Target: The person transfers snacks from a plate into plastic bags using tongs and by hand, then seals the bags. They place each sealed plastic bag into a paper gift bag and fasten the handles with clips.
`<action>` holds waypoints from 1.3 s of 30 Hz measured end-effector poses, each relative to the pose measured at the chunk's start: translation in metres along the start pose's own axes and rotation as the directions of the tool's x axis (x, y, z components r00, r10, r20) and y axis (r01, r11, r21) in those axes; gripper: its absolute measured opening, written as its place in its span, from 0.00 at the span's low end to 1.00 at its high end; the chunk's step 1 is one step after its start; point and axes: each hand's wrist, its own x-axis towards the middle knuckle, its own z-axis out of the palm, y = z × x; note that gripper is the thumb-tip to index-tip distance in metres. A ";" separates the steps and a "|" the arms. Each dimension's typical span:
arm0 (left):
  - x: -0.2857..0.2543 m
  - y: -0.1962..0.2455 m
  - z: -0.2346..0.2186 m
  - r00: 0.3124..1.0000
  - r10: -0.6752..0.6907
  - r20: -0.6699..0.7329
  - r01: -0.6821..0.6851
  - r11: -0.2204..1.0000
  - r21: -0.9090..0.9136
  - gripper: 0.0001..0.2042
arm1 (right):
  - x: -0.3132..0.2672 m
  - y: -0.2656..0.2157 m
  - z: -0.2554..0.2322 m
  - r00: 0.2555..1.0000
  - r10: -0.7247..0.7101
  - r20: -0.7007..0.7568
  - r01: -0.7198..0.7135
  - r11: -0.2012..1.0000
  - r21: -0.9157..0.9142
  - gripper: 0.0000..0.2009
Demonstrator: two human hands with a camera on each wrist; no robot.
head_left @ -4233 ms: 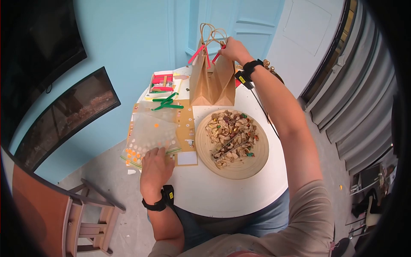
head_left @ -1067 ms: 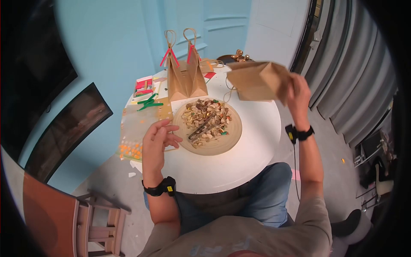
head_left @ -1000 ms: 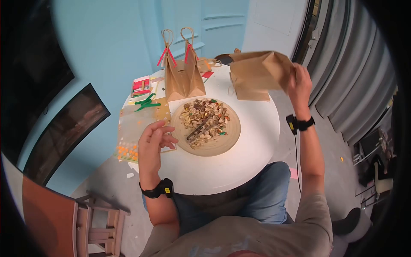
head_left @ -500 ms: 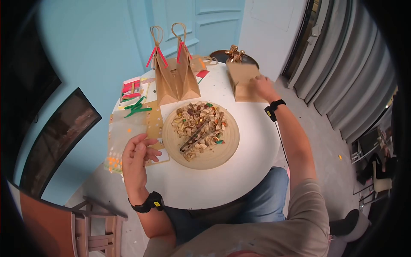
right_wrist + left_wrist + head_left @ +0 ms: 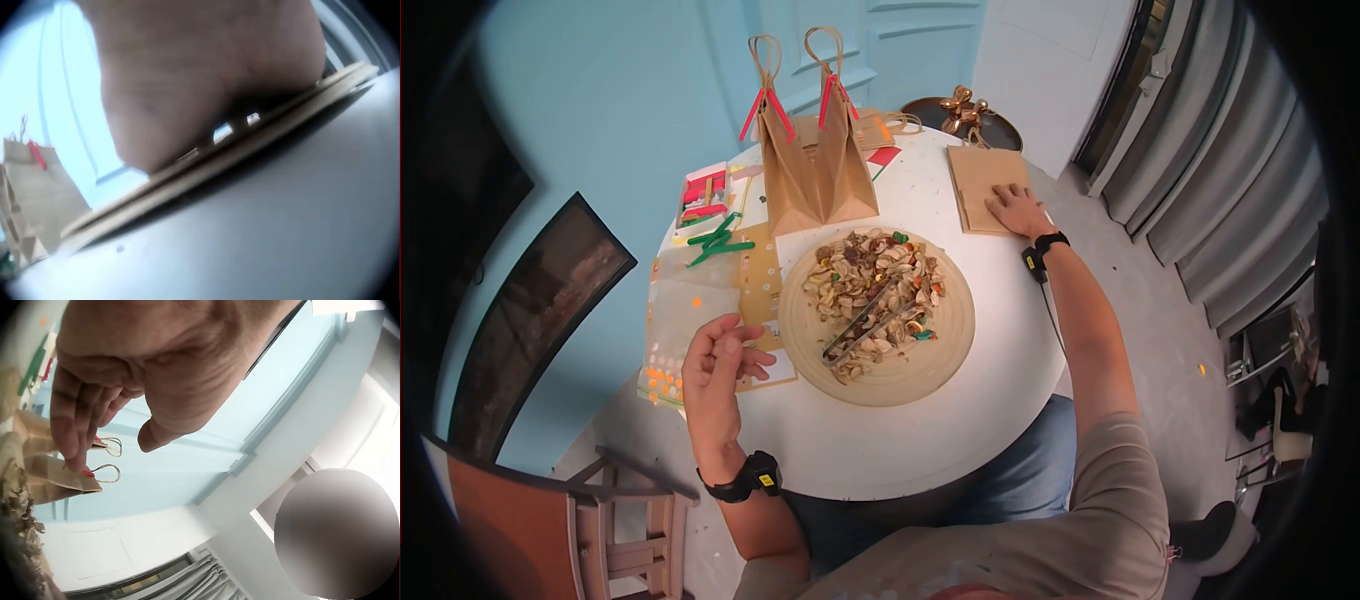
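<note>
My right hand [image 5: 1020,212] lies with spread fingers on a flattened brown paper bag [image 5: 978,178] at the table's right back. In the right wrist view that hand [image 5: 206,81] presses on the folded bag [image 5: 187,190]. My left hand [image 5: 718,375] hovers beside the round plate [image 5: 880,385], fingers loosely bent, holding nothing; the left wrist view shows this hand [image 5: 137,369] in the air. Dried flakes [image 5: 860,270] and metal tongs [image 5: 865,320] lie on the plate. Two upright paper bags [image 5: 845,180] with pink ribbons stand behind it.
On the white table [image 5: 850,450], a box of pink and green pieces [image 5: 703,195], green strips [image 5: 720,243] and a plastic bag with orange and white dots [image 5: 668,380] lie at the left. A dark round tray [image 5: 1000,130] with a copper-coloured figure [image 5: 963,105] stands behind the right edge.
The bag under my right hand was held raised and partly unfolded; it now lies flat on the table. Earlier that hand was at the upright bags. My left hand has lifted off the plastic bag.
</note>
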 end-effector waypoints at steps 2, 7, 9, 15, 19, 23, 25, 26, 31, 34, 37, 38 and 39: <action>0.001 -0.002 -0.002 1.000 0.007 -0.001 -0.007 0.999 0.035 0.19 | 0.000 -0.001 0.003 0.999 -0.012 0.050 0.010 0.999 0.049 0.38; 0.000 0.004 -0.010 0.997 0.048 -0.053 -0.044 0.996 0.077 0.21 | 0.002 -0.026 0.010 0.990 -0.117 0.074 0.118 0.993 -0.009 0.39; 0.000 0.007 -0.021 0.993 0.071 -0.097 -0.060 0.992 0.107 0.21 | 0.000 -0.040 0.006 0.983 -0.162 0.092 0.162 0.987 0.005 0.40; -0.005 0.002 -0.051 0.900 0.246 -0.359 0.163 0.574 0.802 0.29 | -0.007 -0.053 -0.025 0.975 -0.191 -0.114 0.199 0.978 0.062 0.38; -0.009 -0.016 -0.052 0.962 0.200 -0.185 0.166 0.111 0.980 0.26 | -0.061 -0.074 -0.074 0.931 -0.224 -0.287 0.226 0.974 -0.027 0.35; -0.007 -0.035 -0.072 0.975 -0.011 -0.221 0.221 0.107 0.969 0.19 | -0.173 -0.113 -0.119 0.784 -0.417 -0.460 0.509 0.856 0.092 0.29; -0.007 -0.036 -0.080 0.982 0.010 -0.188 0.186 0.113 0.976 0.17 | -0.230 -0.136 -0.128 0.712 -0.476 -0.517 0.621 0.770 0.145 0.28; -0.007 -0.035 -0.083 0.983 0.006 -0.185 0.183 0.114 0.976 0.15 | -0.262 -0.151 -0.136 0.719 -0.475 -0.508 0.633 0.750 0.194 0.27; -0.010 0.004 -0.060 0.928 0.098 -0.358 0.339 0.171 0.925 0.10 | -0.346 -0.174 -0.153 0.744 -0.474 -0.470 0.668 0.521 0.531 0.22; -0.016 0.022 -0.043 0.740 0.578 -0.345 0.189 0.313 0.931 0.07 | -0.356 -0.171 -0.148 0.732 -0.501 -0.462 0.662 0.363 0.655 0.20; -0.039 0.047 0.006 0.530 0.839 -0.119 -0.229 0.277 0.933 0.07 | -0.356 -0.164 -0.140 0.857 -0.474 -0.203 0.307 0.152 0.940 0.19; -0.048 0.053 0.024 0.498 0.865 0.061 -0.367 0.147 0.918 0.07 | -0.349 -0.157 -0.129 0.807 -0.551 -0.214 0.304 0.077 0.949 0.25; -0.056 0.055 0.040 0.440 0.867 0.235 -0.495 0.016 0.869 0.08 | -0.345 -0.155 -0.120 0.814 -0.539 -0.216 0.306 0.081 0.949 0.25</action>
